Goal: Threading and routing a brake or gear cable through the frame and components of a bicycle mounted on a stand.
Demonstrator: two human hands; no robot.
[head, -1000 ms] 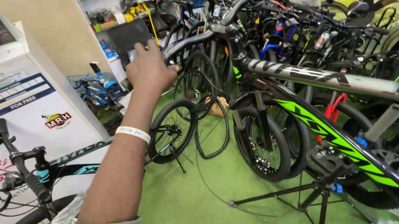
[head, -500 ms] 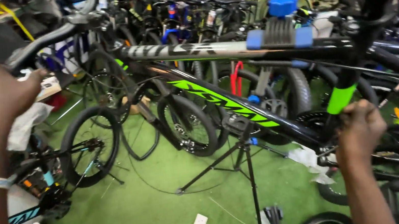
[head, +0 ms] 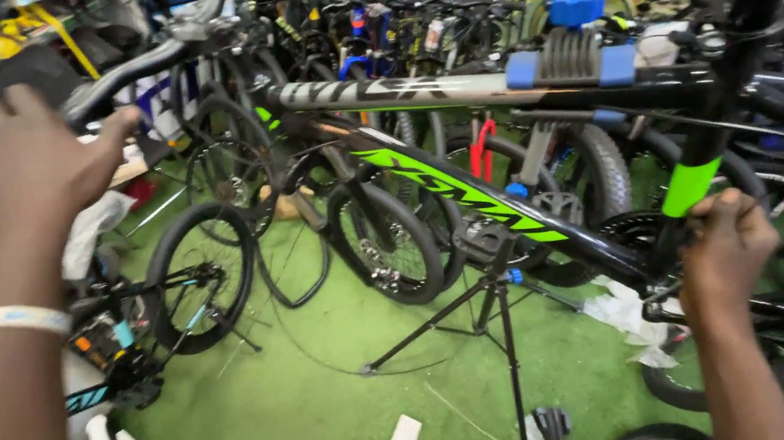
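A black bicycle frame with bright green stripes (head: 469, 195) is clamped in a blue repair-stand clamp (head: 573, 60). My left hand (head: 31, 162), a white band on its wrist, rests with fingers spread on the end of the black handlebar (head: 144, 61) at upper left. My right hand (head: 723, 242) is closed around the frame low on the seat tube, just under its green section (head: 690, 186). What the right fingers hold besides the tube is hidden.
The stand's black tripod legs (head: 486, 319) spread over green carpet (head: 297, 414). Many parked bicycles crowd the back and right. A small bike with a black wheel (head: 203, 275) stands at left. White rags (head: 627, 315) and a paper scrap (head: 404, 438) lie on the floor.
The view has swung right and down. My left hand stayed on the handlebar end; my right hand came into view and closed on the lower seat tube.
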